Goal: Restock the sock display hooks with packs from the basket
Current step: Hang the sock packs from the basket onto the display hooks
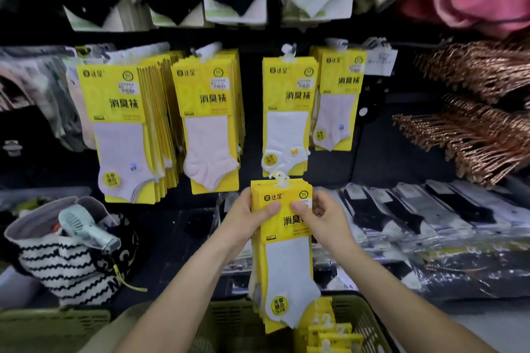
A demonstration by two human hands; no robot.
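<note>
We hold a bundle of yellow sock packs [282, 252] upright in front of us, above the green basket [368, 324]. Our left hand [252, 215] grips its left edge near the top, with the thumb across the front and the fingers behind. Our right hand [324, 213] pinches the right edge at the same height, thumb on the front card and fingers curled.

The front pack shows a white ankle sock. The white plastic hangers [279, 178] stick up together at the top. We cannot count the packs in the bundle; it looks like several. Its lower end reaches down into the mouth of the basket, where more yellow packs [332, 335] lie toward the right side.

On the dark wall ahead, four bunches of the same yellow packs hang from hooks. There is a thick bunch at the left [120, 129] and another beside it [209, 123]. A thin one [286, 117] hangs just above our hands, with one more to its right [338, 100].

To our left sits a striped bag [71, 266] with a pale handheld fan [86, 226] resting in its opening. To the right, flat packs of dark socks [415, 209] lie in a row on the shelf.
</note>
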